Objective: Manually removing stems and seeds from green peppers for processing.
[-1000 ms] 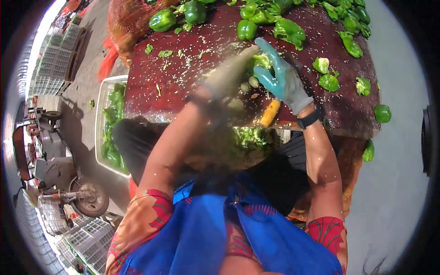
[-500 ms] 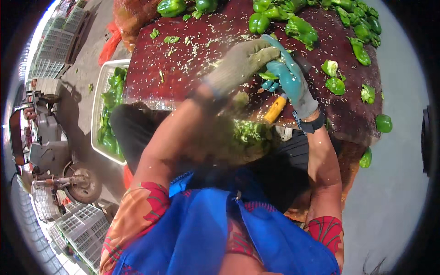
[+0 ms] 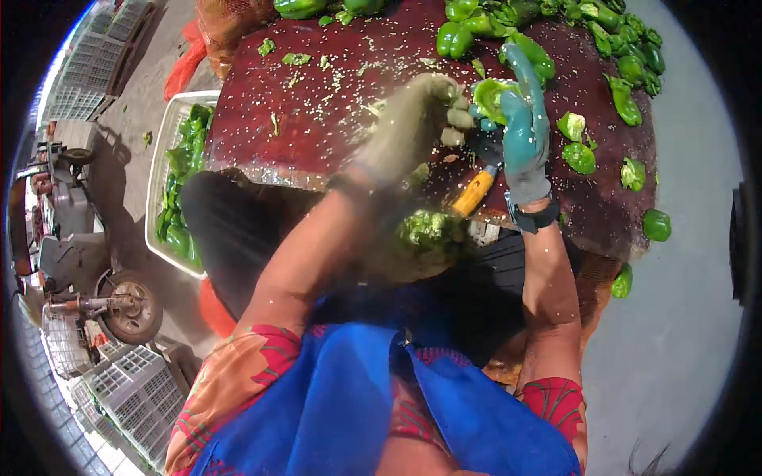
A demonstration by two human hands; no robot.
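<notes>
My right hand (image 3: 525,131), in a teal-coated glove, grips a cut green bell pepper (image 3: 494,97) with its pale hollow inside showing. Just left of it is my left hand (image 3: 421,119) in a beige knit glove, smeared by motion. Its fingers are curled, and anything inside them is hidden. A knife with a yellow handle (image 3: 475,193) lies below the hands near the table's front edge. Cut pepper pieces (image 3: 579,157) rest right of my right hand. Between my legs, below the edge, is a pile of pale green pepper scraps (image 3: 429,228).
Seeds dot the dark red tabletop (image 3: 317,127). Whole green peppers (image 3: 627,59) are heaped at the far right. A white crate (image 3: 155,208) of peppers stands left of my leg. Farther left are a parked motorbike (image 3: 131,309) and plastic crates (image 3: 143,397). A mesh sack (image 3: 226,32) sits at the far left corner.
My hands have come apart, the right turning so the pepper's hollow faces up. The left has lowered slightly, its fingers curled. The knife lies in about the same place.
</notes>
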